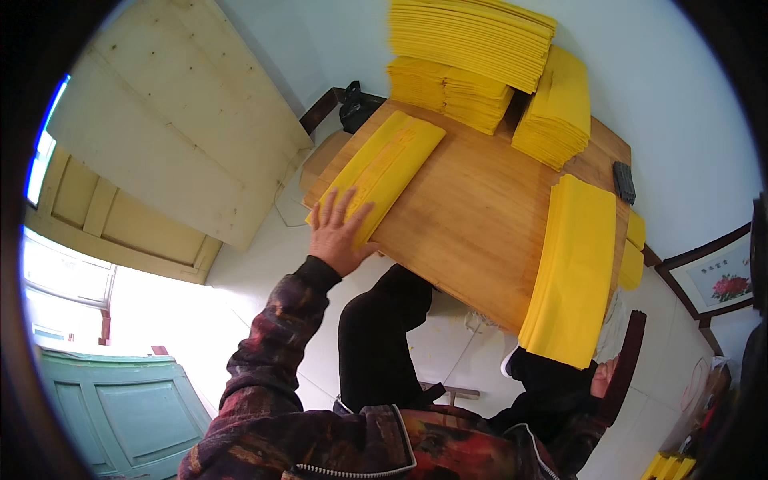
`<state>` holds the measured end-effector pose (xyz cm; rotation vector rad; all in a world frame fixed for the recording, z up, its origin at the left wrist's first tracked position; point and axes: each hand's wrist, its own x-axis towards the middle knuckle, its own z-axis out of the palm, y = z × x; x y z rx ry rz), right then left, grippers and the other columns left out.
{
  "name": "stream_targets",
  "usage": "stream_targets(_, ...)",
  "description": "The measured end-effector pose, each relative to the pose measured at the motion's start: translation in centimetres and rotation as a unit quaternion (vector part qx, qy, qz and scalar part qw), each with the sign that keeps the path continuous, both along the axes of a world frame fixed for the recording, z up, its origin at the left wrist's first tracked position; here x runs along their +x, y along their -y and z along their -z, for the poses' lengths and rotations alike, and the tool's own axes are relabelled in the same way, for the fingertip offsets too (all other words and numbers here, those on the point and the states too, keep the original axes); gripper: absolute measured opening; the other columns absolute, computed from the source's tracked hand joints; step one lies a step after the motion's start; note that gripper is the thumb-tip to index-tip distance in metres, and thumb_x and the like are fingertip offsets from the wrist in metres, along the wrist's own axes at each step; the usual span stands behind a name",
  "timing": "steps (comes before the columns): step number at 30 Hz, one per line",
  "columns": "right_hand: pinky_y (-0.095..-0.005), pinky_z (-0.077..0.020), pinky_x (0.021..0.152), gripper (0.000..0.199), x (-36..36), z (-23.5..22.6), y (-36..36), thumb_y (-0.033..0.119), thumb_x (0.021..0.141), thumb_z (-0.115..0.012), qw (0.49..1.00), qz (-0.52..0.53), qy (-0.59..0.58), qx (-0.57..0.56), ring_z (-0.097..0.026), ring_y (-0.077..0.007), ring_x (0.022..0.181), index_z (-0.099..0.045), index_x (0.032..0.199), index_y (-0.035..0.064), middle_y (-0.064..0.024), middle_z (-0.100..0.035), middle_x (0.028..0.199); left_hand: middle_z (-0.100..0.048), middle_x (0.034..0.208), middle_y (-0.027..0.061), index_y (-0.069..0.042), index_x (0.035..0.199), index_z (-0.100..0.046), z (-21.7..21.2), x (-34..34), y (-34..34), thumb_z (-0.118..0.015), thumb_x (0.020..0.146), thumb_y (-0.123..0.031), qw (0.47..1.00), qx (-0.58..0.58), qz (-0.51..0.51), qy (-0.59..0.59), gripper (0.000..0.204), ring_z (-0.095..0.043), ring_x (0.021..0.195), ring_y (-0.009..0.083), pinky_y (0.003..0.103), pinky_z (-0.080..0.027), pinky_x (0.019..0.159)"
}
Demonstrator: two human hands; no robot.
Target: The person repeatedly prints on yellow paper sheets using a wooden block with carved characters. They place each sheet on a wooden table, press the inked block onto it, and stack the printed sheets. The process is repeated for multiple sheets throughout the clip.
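My left hand (340, 238) lies open, fingers spread, over the near end of a long folded yellow sheet (400, 152) at the table's left edge. A slightly darker yellow strip runs lengthwise along that sheet. Low on the right, my right hand (605, 378) is beside the near end of a stack of long yellow folded sheets (578, 264), which overhangs the table's near right edge. Its fingers are mostly hidden, so whether it holds anything is unclear.
The wooden table (472, 216) carries tall piles of yellow folded sheets (472, 40) at the back. A dark grey block (624, 182) sits near its right edge. A dark chair arm (626, 364) rises beside my right hand. A large board (176, 112) leans at left.
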<state>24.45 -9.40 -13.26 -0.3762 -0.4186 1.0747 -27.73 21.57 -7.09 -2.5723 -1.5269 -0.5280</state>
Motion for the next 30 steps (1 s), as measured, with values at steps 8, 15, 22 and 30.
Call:
stream_targets(8, -0.0279, -0.0329, 0.057, 0.021, 0.5, 0.9, -1.0, 0.023, 0.09, -0.043, 0.998, -0.04, -0.011, 0.051, -0.041, -0.015, 0.059, -0.053, 0.097, 0.0054, -0.0046, -0.048, 0.073, -0.031, 0.141, 0.0071, -0.018, 0.135, -0.034, 0.9, 2.3, -0.3, -0.063, 0.074, -0.047, 0.988, -0.141, -0.02, -0.064, 0.073, -0.02, 0.134, 0.0281, 0.053, -0.009, 0.107)
stream_targets(15, -0.0298, -0.0347, 0.057, 0.027, 0.9, 2.7, 0.4, 0.03, 0.09, -0.044, 0.996, -0.035, -0.017, 0.082, -0.043, -0.0151, 0.062, -0.057, 0.101, 0.0082, -0.0048, -0.054, 0.076, -0.033, 0.139, 0.0103, -0.012, 0.133, -0.036, 0.0, 6.0, -2.1, -0.062, 0.077, -0.03, 0.998, -0.062, 0.018, 0.01, 0.064, -0.026, 0.131, 0.0273, 0.051, -0.017, 0.105)
stream_targets(22, -0.0276, -0.0371, 0.055, 0.025, -1.5, -7.0, -2.0, 0.028, 0.092, -0.041, 0.975, 0.08, 0.106, -0.181, -0.045, -0.0133, 0.058, -0.056, 0.088, 0.0076, -0.0032, -0.049, 0.062, -0.049, 0.124, 0.0199, -0.004, 0.125, -0.045, 1.1, 17.1, 5.9, -0.058, 0.082, -0.008, 0.897, -0.235, 0.245, 0.285, 0.045, -0.043, 0.119, 0.0333, 0.038, -0.033, 0.1)
stream_targets(30, -0.0235, -0.0432, 0.054, 0.026, -4.1, -17.8, -15.3, 0.023, 0.085, -0.056, 0.788, 0.047, 0.54, -0.292, -0.054, -0.0093, 0.065, -0.052, 0.089, -0.0017, -0.0019, -0.055, 0.074, -0.045, 0.121, 0.0235, -0.001, 0.125, -0.041, 3.5, 24.3, 8.7, -0.05, 0.089, -0.032, 0.801, -0.279, 0.26, 0.462, 0.049, -0.045, 0.111, 0.0377, 0.038, -0.038, 0.094)
